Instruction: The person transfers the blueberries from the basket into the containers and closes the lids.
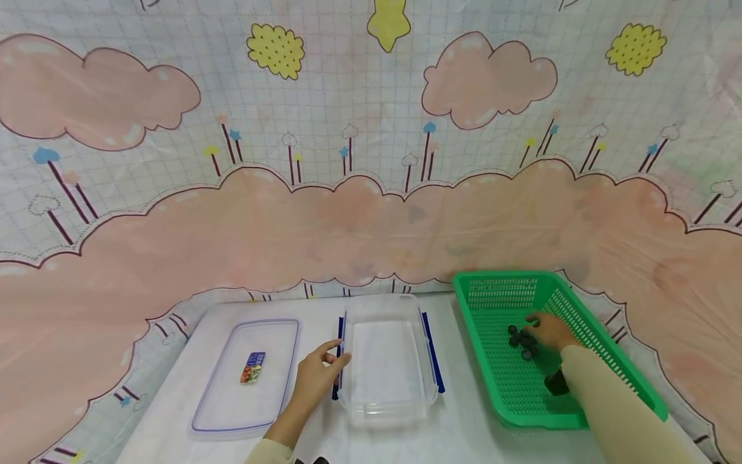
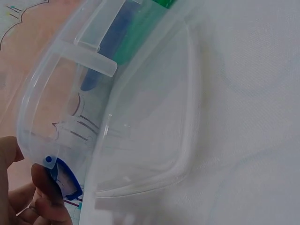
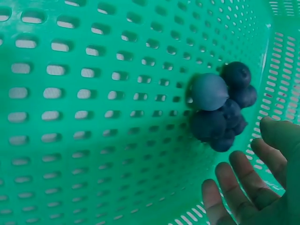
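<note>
Several berries (image 3: 220,110): dark, round, clumped on the floor of the basket (image 1: 585,309), toward its far half.
Handling: probably light, soft, easily bruised or rolled; best scooped from underneath or pinched gently at the sides, never squeezed.
Right hand (image 1: 551,332): inside the basket, just beside the clump, fingers (image 3: 241,180) spread and relaxed, holding nothing.
Left hand (image 1: 315,380): at the near-left rim of the box (image 1: 388,361), thumb and fingers curled onto the edge by a blue clip (image 2: 63,176).
Box: clear, stiff, lidless, nothing inside; just left of the basket.
Lid (image 1: 249,377): flat on the table (image 1: 458,438), left of the box, small label at its middle.
Backdrop (image 1: 371,161): cloth with pink clouds behind.
</note>
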